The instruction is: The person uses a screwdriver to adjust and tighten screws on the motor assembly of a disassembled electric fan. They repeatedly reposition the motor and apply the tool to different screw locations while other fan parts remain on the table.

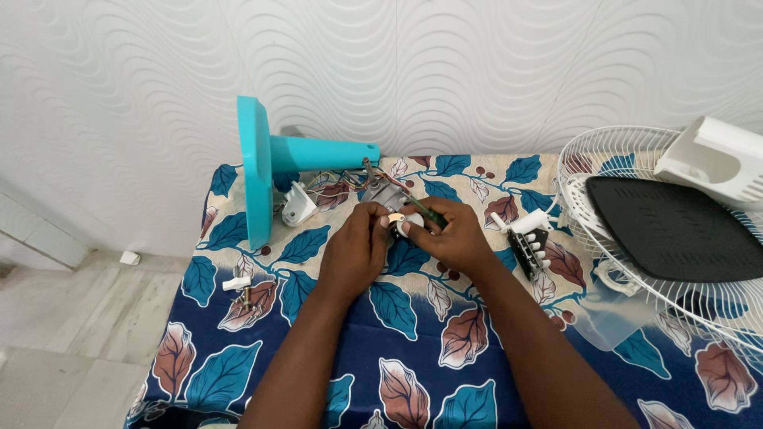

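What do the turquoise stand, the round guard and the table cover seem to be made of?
Stand: probably moulded plastic, smooth, even turquoise, slight sheen.
Guard: thin wire painted or coated white, seemingly metal; fine spokes.
Table cover: printed fabric, matte leaf pattern, draped over the edge.
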